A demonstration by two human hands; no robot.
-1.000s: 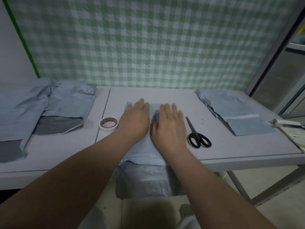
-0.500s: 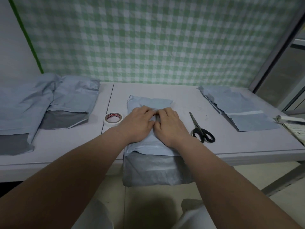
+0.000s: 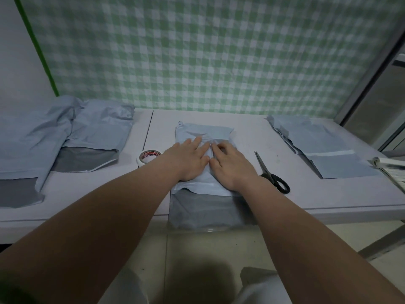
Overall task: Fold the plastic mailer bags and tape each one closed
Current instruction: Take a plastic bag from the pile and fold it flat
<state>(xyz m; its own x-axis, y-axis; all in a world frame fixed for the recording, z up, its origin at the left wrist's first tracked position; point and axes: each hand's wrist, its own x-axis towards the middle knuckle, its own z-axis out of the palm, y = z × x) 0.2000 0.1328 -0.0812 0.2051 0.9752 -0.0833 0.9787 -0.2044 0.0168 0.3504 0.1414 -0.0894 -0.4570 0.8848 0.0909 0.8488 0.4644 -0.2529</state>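
Note:
A light blue plastic mailer bag (image 3: 205,131) lies in the middle of the white table (image 3: 219,119). Its dark grey near end (image 3: 203,211) hangs over the front edge. My left hand (image 3: 188,160) lies flat on the bag with its fingers stretched out. My right hand (image 3: 233,165) sits right beside it, fingers bent, tips pressing the plastic. The two hands touch at a crease in the bag's middle. A roll of white tape (image 3: 147,156) stands just left of my left wrist.
Black-handled scissors (image 3: 272,175) lie right of the bag, blades pointing away. Crumpled blue mailers (image 3: 65,137) are heaped at the left, and flat ones (image 3: 322,148) are stacked at the right. Papers (image 3: 392,167) sit at the far right edge. A green checked curtain hangs behind.
Both hands slid back from the bag's far end to its middle, curling as they came. My left hand's fingers have since flattened out again.

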